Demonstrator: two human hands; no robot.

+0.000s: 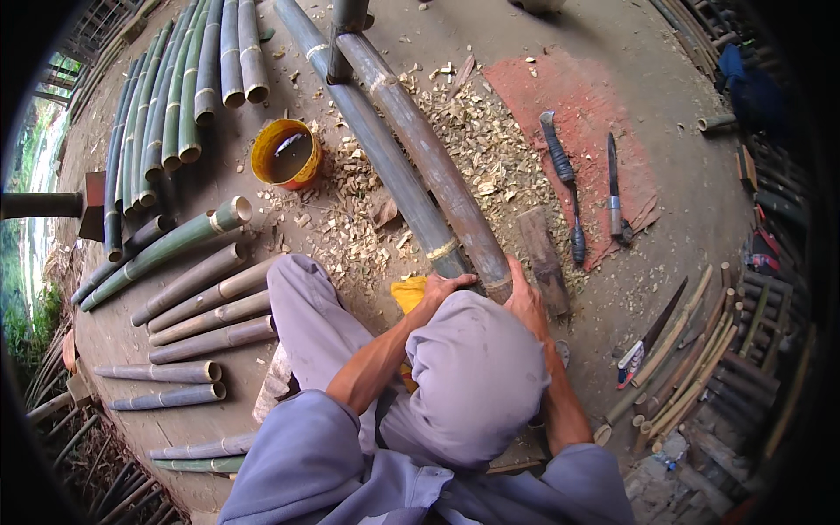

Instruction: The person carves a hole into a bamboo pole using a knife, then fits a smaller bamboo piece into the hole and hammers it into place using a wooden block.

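Two long bamboo poles lie side by side, running from my knees toward the far top. My right hand (526,306) is wrapped round the near end of the brown bamboo pole (446,184). Against the near end of the grey-green bamboo pole (385,153), my left hand (444,287) is closed, its fingers partly hidden behind my raised knee. A dark upright post (339,57) stands across both poles farther up. Pale wood chips (350,188) are strewn thickly around them.
A yellow bucket (286,154) of dark liquid stands left. Several bamboo lengths (166,114) lie beyond it, more (219,297) nearer me. On a red patch (569,87) at right lie a black-wrapped tool (564,175) and a knife (613,184). A saw (647,337) rests near bamboo strips (700,367).
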